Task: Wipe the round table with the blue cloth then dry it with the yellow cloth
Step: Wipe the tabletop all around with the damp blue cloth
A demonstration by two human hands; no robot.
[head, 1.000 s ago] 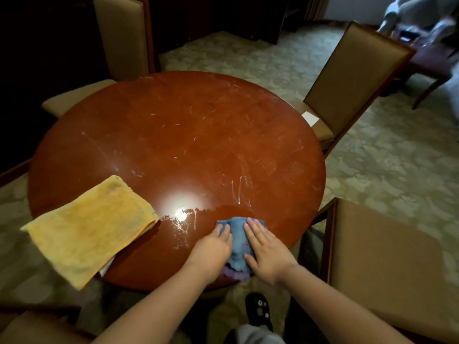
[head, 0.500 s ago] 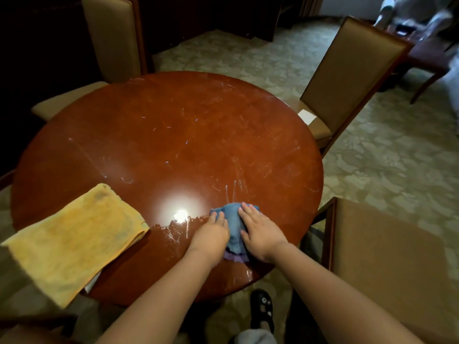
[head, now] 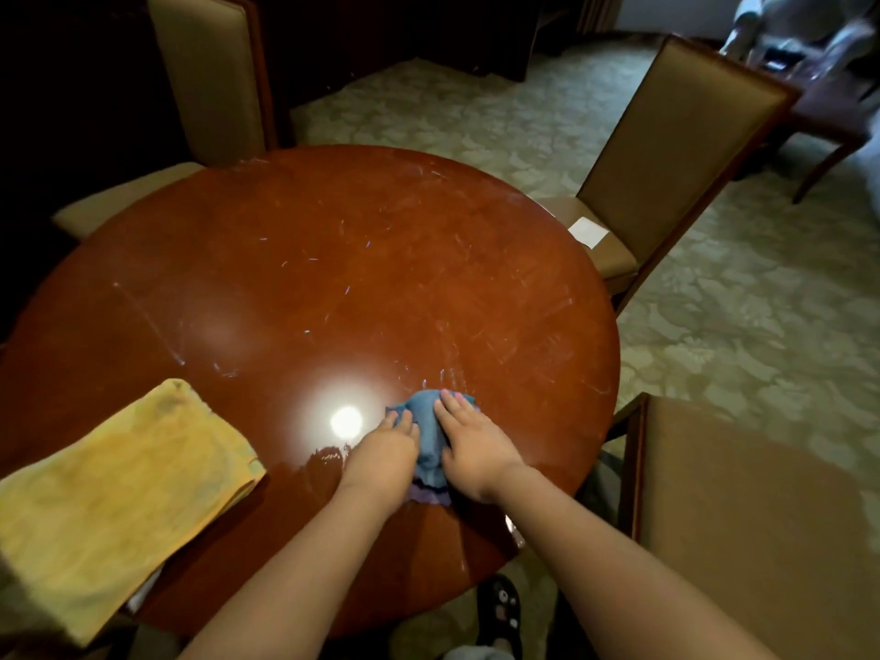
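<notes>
**A:** Where is the crumpled blue cloth (head: 426, 433)?

**B:** On the round, glossy reddish-brown wooden table (head: 333, 278), toward its near edge. The left hand (head: 383, 452) and the right hand (head: 469, 445) both rest on it, side by side, palms down.

**A:** Are the hands gripping it?

**B:** No. The fingers of both lie straight and flat, pressing the cloth onto the wood. The cloth bunches up in the narrow gap between the two hands; a blue fold pokes out past the fingertips and a purplish edge shows at the wrists.

**A:** And the other cloth?

**B:** The flat, folded yellow terry cloth (head: 114, 502) lies well to the left of the left hand, with neither hand on it. Its near left corner hangs over the table rim.

**A:** What else sits near the hands?

**B:** Just left of the left hand's fingers there is a bright round glare of lamp light (head: 346, 420) on the wood. Beyond the fingertips the surface shows pale streaks and scratches.

**A:** Around the table?

**B:** Tan upholstered chairs with dark wood frames: one far beyond the hands to the left (head: 209, 73), one far right (head: 666, 150) with a small white paper square (head: 588, 231) on its seat, and one close by on the right hand's side (head: 762, 516). Below the forearms a dark patterned shoe (head: 500, 612) rests on the pale patterned carpet (head: 738, 302).
</notes>
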